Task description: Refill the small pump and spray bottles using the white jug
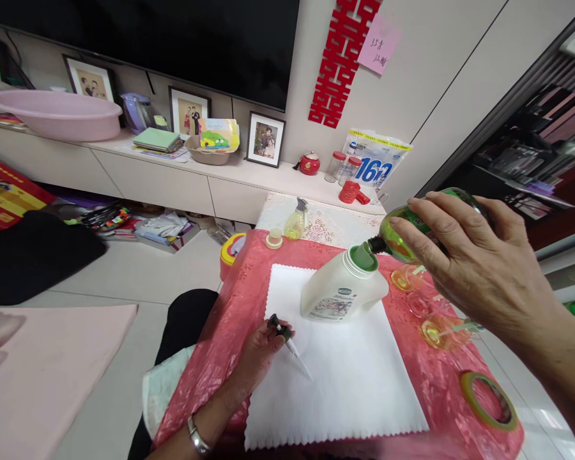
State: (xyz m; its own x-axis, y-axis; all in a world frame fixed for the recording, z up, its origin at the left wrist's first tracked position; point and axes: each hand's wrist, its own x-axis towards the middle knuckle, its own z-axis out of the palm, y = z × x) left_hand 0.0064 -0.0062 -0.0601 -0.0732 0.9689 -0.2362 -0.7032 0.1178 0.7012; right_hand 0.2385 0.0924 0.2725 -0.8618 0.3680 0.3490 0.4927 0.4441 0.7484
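Note:
My right hand (479, 249) is wrapped round a green bottle (405, 233) and holds it tilted. The bottle's black neck is at the green-rimmed mouth of a white plastic jug (342, 291); whether liquid is flowing, I cannot tell. The jug stands upright on a white scallop-edged sheet (345, 383). Lower left of the jug, my left hand (263, 351) grips a black pump head (278, 327), its thin white tube pointing down over the sheet. A pale cap (274, 239) and a small spray bottle (295, 222) of yellowish liquid stand behind the sheet.
Red plastic film (211, 364) covers the table. Along its right side are glass vessels of yellow liquid (438, 332) and a roll of tape (489, 400). Behind runs a white cabinet (163, 185) with framed photos, a pink basin (57, 112) and jars. A yellow-red tin (230, 252) stands left of the table.

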